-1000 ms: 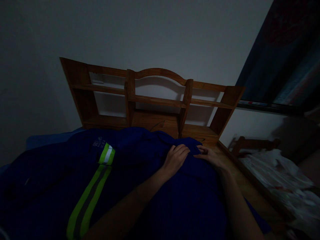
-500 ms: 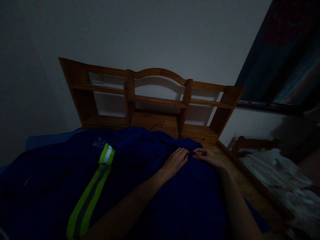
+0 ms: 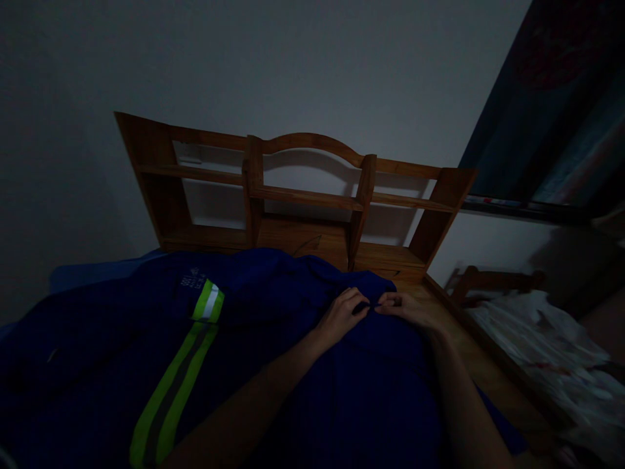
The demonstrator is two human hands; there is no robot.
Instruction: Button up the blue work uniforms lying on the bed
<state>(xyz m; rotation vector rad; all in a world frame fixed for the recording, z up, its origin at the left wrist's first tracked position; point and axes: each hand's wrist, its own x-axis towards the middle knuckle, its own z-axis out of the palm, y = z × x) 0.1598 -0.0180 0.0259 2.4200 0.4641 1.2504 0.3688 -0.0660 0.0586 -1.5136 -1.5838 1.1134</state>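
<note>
A dark blue work jacket (image 3: 278, 306) lies spread out, with a yellow-green and grey reflective stripe (image 3: 195, 365) on its left part and small pale lettering above the stripe. My left hand (image 3: 344, 314) rests on the jacket's upper right part, thumb and fingertips pinched together on the cloth. Just right of it, my right hand (image 3: 406, 309) also pinches the cloth near the jacket's edge. The fingertips of both hands are close together. Dim light hides any small detail between them.
Behind the jacket stands a wooden headboard (image 3: 312, 195) with open shelves against a pale wall (image 3: 312, 65). Wooden boards (image 3: 469, 332) show at the right, with white plastic bags (image 3: 541, 332) beyond the edge. A dark curtain (image 3: 541, 111) hangs at upper right.
My left thumb has come out from the fingers, leaving a dark gap between them. My right fingertips have shifted slightly left, closer to the left hand. The jacket stays in place.
</note>
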